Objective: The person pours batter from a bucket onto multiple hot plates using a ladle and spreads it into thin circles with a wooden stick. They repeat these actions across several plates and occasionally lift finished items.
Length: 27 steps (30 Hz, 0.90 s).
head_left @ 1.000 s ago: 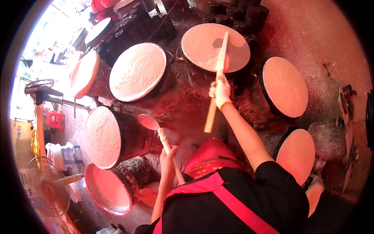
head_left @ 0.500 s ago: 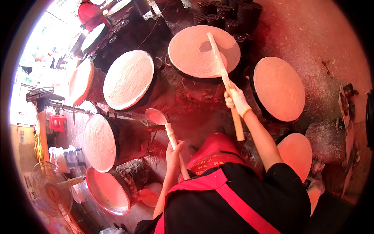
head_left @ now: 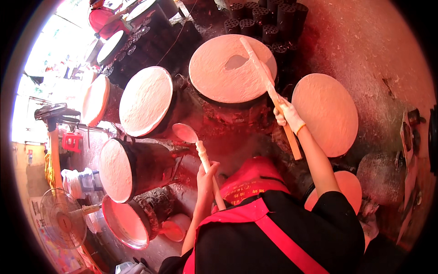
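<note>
Head view: a wooden stick is being gripped by the right hand, its far end being held across the far pale disc; at left, a ladle is being gripped by the left hand, its bowl being angled leftward.

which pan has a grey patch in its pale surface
The top-centre pan, beneath the wooden stick; no other pan visibly shows such a grey patch.

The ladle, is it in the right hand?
No, the ladle is in the left hand, while the right hand holds a long wooden stick.
</note>
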Motion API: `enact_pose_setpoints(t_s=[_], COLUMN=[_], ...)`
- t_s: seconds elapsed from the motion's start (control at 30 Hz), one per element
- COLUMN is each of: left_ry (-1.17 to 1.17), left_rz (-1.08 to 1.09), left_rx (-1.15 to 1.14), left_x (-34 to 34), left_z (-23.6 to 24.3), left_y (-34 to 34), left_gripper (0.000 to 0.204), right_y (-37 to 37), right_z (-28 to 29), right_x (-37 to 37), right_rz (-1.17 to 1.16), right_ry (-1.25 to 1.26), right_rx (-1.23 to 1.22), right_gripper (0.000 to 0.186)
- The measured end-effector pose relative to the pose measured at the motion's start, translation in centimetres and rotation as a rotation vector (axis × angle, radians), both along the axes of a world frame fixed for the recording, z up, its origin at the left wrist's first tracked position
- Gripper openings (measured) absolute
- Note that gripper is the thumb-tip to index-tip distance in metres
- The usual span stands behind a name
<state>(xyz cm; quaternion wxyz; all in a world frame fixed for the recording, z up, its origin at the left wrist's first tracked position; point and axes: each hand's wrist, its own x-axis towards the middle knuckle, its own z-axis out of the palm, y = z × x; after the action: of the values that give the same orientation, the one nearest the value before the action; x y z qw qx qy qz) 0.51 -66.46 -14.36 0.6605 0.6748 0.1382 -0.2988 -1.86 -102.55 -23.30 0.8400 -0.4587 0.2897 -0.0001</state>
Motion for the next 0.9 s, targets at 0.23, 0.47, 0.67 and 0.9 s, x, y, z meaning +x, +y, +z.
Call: enact_pose_setpoints(t_s=[0.23,0.47,0.67,0.9], left_ry=[-0.030,0.014,0.060,0.121], left_rz=[0.025,0.003,-0.019,-0.070], left_rx=[0.003,0.049,-0.105,-0.181], left_x=[-0.3,0.9,1.4,3.1], left_z=[-0.1,0.3,1.9,2.4], left_y=[-0.6,1.4,2.8,3.7], left_gripper=[0.021,0.029,0.021,0.019], right_y=[-4.0,1.4,7.8,10.7], right_z=[0.3,0.0,-0.9,3.3], right_x=[7.7,10.3,7.6,6.8], right_rz=[-0.276,-0.135,-0.600,-0.324], right_ry=[0.038,0.097,0.057,0.042], right_rx=[-0.162,-1.163,-0.328,-0.101], right_gripper=[0.041,0.046,0.041,0.040])
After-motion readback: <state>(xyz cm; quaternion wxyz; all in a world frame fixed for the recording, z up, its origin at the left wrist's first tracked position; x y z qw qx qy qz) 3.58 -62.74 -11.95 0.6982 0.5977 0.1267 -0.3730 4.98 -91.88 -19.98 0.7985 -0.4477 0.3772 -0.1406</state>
